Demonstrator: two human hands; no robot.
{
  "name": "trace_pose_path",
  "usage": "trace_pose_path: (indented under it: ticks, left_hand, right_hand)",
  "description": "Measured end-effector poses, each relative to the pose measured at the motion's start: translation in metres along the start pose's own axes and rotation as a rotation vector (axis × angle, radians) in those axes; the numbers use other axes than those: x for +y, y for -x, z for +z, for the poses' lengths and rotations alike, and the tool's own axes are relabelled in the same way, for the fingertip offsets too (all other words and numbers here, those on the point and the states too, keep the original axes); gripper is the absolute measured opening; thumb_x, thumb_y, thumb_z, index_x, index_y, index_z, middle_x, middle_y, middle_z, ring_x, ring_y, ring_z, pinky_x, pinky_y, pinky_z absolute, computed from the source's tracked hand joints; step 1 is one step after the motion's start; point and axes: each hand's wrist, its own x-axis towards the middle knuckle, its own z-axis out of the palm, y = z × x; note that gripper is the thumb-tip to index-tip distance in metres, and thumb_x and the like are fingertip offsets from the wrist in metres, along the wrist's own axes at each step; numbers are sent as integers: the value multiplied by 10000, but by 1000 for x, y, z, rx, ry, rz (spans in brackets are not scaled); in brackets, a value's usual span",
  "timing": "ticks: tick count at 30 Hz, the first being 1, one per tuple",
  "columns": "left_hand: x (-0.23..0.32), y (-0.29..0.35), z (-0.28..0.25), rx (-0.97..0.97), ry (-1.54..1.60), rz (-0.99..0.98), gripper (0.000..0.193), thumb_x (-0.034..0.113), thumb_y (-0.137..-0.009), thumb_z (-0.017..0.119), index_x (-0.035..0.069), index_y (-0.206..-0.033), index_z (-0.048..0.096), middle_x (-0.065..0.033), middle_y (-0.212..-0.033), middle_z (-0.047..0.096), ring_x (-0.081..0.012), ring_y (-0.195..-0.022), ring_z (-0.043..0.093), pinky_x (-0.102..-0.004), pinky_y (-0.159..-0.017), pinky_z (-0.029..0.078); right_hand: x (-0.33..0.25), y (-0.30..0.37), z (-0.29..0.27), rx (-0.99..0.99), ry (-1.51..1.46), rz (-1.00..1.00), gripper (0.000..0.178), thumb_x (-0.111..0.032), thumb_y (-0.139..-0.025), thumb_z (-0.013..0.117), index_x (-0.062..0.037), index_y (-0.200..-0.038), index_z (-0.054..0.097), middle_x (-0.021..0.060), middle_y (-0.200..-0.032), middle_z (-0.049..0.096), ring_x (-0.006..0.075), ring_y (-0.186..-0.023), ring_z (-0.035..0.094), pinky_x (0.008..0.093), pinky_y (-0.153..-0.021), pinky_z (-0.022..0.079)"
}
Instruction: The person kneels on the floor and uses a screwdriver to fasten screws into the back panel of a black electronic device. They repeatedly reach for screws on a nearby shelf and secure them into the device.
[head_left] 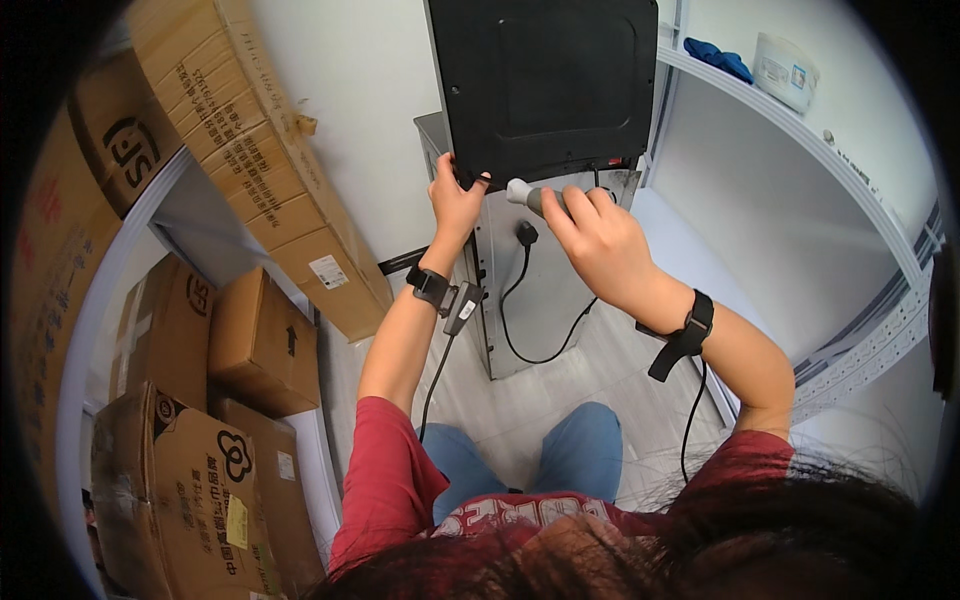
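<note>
One right hand (610, 250) clamped on one grey tool (530, 198), one left hand (457, 212) at the corner of one black panel (560, 90) above, grip impossible to tell, one plug (527, 234) below both.

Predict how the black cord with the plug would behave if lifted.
The cord would probably flop, as it sags in a loose curve. It seems light, being thin. Its plug looks chunkier, so that end may droop.
</note>
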Motion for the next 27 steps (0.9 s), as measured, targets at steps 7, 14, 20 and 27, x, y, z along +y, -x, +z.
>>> trace_pose_path:
  ticks: [7,14,20,27]
  left_hand:
    - [0,-1,2,-9,-17,-13,479,139,-717,764,-1,-1090,498,-159,-878,674,-316,-818,663,-378,-760,499]
    - [-5,-2,-1,-35,-82,-13,486,195,-725,760,10,-1091,498,-140,-874,663,-309,-815,641,-396,-804,465]
    - [-8,-3,1,-21,-39,17,492,217,-733,762,18,-1102,504,-125,-899,657,-305,-830,622,-395,-854,418]
    - [-13,-2,4,-24,-93,30,517,238,-735,762,17,-1123,501,-120,-907,648,-310,-857,598,-409,-930,334]
  right_hand:
    - [-10,-26,-6,-266,-258,484,305,-259,-847,688,-6,-916,531,125,-808,553,314,-636,608,384,-541,492]
    - [-6,-36,-27,-300,-579,490,387,113,-697,574,30,-1039,415,247,-1023,451,438,-732,611,454,-639,533]
    - [-3,-25,-17,-362,-344,224,369,106,-687,595,-1,-1012,456,193,-941,487,375,-628,626,435,-530,523]
    - [-16,-28,-14,-325,-319,252,283,-82,-772,663,23,-949,468,174,-791,556,349,-537,607,407,-477,503]
